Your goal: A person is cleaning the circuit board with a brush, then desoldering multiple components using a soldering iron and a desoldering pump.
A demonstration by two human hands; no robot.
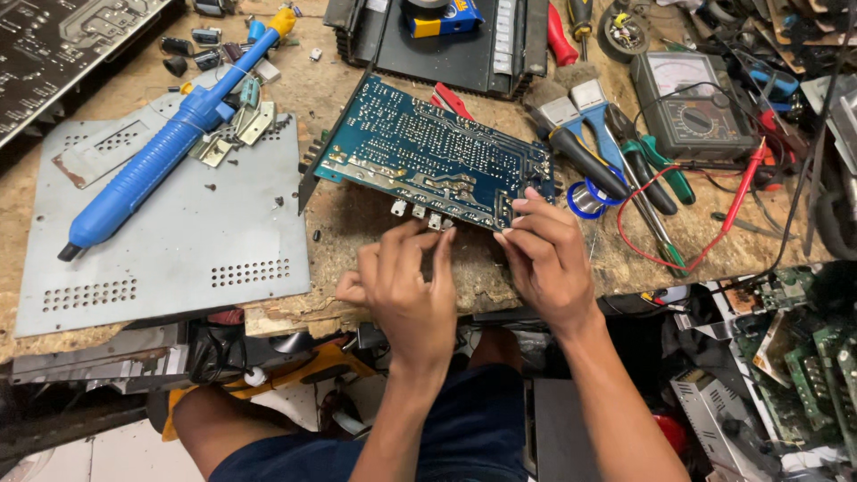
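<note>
Fingers of both hands meet at the near edge of a blue circuit board (428,156), which stands tilted on a worn wooden bench (375,223), solder side facing the camera. Right hand (546,259): fingertips curled and pinched onto the board's lower right corner, thumb side against the edge; grip closed on the board. Left hand (403,287): fingers extended upward, tips touching the row of small components along the board's bottom edge; whether it actually clamps anything there is hard to tell from this angle, since the fingers hide the contact.

Board's far left end carries a dark metal bracket. Just beside its right end: a small spool of solder (586,198) and two paintbrushes (571,103) with blue and black handles. Further right, an analogue multimeter (692,103) with a red probe lead (743,187) looping across the bench, plus screwdrivers with green and black handles.

Left of the board, well apart from the hands: a grey perforated metal panel (170,241) lying flat, with a blue desoldering pump (165,147) resting diagonally across it. Loose small parts are scattered near the pump's yellow tip.

Behind the board, a black chassis (446,45). Lower right, below bench level, a pile of green circuit boards (803,357)
</note>
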